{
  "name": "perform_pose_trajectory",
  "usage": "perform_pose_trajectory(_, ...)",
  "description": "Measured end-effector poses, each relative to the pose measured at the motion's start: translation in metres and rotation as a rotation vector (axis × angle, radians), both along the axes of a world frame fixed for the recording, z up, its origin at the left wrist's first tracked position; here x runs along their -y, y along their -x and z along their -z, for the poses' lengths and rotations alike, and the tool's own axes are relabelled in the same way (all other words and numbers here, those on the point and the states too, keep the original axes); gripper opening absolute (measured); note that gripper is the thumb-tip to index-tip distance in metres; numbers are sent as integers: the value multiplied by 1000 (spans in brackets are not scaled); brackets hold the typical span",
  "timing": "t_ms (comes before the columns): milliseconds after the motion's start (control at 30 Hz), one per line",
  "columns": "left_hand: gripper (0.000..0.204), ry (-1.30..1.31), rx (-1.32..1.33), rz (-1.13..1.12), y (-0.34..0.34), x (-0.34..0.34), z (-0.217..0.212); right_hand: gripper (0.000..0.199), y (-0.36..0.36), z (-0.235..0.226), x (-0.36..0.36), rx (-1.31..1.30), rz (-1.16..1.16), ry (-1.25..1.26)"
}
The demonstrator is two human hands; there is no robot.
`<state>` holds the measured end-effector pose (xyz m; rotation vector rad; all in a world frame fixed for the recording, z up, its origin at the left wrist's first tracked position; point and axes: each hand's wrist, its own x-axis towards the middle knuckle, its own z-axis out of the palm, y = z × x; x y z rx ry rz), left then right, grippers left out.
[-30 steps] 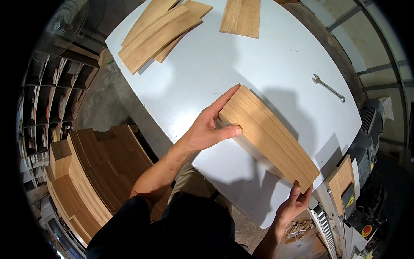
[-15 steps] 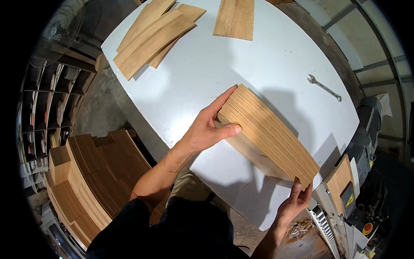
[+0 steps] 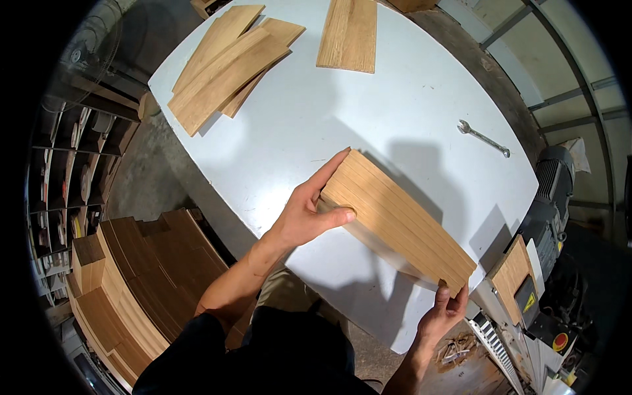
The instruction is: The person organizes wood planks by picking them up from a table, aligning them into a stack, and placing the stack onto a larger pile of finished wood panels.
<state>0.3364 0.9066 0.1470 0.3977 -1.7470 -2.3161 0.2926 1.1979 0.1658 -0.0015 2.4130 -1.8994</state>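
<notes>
A bundle of several light-brown wooden planks (image 3: 398, 224) is held together between my hands above the white table, their long edges side by side and slanting from upper left to lower right. My left hand (image 3: 301, 216) is closed round the far left end, with the thumb over the near side and the fingers along the end. At the near right end, my right hand (image 3: 442, 318) grips the planks between thumb and fingers. The undersides of the planks are hidden, so I cannot tell whether they touch the table.
Loose planks (image 3: 227, 82) overlap at the table's far left, and another plank (image 3: 347, 36) lies at the far edge. A wrench (image 3: 484, 138) rests on the white table (image 3: 276, 151) at right. Stacked dark-brown boards (image 3: 164, 263) stand at lower left; a motor (image 3: 553, 174) and machinery are at right.
The whole view has shifted a little. The plank bundle has come slightly nearer to me, and its upper edges look more even. Both hands keep their hold.
</notes>
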Motion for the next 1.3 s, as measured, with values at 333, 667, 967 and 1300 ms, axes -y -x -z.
perform_pose_trajectory(333, 85, 50, -68, -11, -6, 0, 4, 64, -9, 1, -3, 10, 23, 22)
perform_pose_trajectory(667, 86, 90, -69, -30, -12, -1, 7, 68, -15, -1, -4, 18, 26, 9)
perform_pose_trajectory(967, 88, 129, -53, -10, -20, 0, 3, 69, -21, -2, -4, -5, 22, 44)
perform_pose_trajectory(1300, 88, 123, -56, -1, -23, -1, 4, 62, -21, 1, -14, 35, 13, 100)
